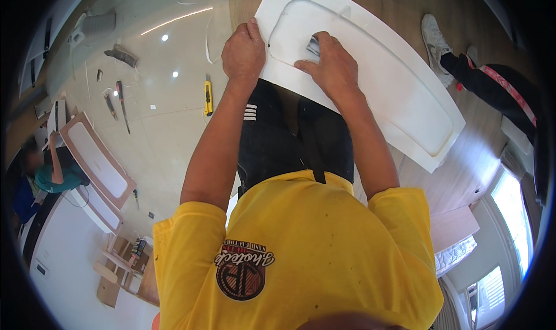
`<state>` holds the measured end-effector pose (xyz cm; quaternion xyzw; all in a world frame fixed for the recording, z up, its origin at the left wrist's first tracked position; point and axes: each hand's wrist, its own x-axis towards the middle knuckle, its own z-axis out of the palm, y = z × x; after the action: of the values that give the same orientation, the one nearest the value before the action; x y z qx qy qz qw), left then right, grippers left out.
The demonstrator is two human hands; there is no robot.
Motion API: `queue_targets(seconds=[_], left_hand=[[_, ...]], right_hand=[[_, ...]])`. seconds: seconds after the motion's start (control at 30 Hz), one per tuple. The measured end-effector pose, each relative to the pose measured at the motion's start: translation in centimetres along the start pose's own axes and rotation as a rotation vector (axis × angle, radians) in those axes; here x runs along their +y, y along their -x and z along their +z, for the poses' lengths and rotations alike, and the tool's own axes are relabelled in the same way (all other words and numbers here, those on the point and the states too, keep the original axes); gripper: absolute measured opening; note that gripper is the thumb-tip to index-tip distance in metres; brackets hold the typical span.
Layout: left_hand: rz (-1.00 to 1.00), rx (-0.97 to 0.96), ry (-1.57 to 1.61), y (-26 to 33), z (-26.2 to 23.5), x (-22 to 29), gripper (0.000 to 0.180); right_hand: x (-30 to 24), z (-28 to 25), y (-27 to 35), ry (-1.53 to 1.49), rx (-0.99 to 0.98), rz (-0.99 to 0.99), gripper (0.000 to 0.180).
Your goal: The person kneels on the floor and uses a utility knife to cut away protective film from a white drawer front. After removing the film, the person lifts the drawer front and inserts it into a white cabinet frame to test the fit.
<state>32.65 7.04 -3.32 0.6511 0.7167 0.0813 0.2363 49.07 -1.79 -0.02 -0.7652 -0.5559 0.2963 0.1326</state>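
Note:
A long white panel [382,78] with a rounded, recessed groove around its face lies tilted across my thighs. My left hand [244,53] is closed around its left edge, thumb toward the top. Over the recessed face, my right hand [333,66] grips a small grey block [313,45] with a dark side, pressed near the panel surface. The palm and fingers hide most of this block, so its exact kind does not show.
On the tiled floor to the left lie a yellow utility knife [208,97], a screwdriver [121,101] and a dark power tool [123,56]. Farther left, a person in teal [61,170] handles a wood-edged panel [95,156]. Another person's shoe [434,43] is beyond my panel.

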Motion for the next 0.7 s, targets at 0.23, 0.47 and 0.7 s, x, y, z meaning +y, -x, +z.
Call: queue_targets(seconds=[0.23, 0.47, 0.7], left_hand=[[0.010, 0.011, -0.005, 0.0, 0.2, 0.0, 0.051], [-0.003, 0.006, -0.004, 0.1, -0.1, 0.0, 0.051], [-0.016, -0.013, 0.047, 0.3, -0.2, -0.1, 0.050]], right_hand=[[0.2, 0.0, 0.1, -0.013, 0.039, 0.009, 0.067], [-2.9, 1.6, -2.2, -0.010, 0.047, 0.003, 0.068], [-0.1, -0.4, 0.5, 0.015, 0.082, -0.034, 0.055]])
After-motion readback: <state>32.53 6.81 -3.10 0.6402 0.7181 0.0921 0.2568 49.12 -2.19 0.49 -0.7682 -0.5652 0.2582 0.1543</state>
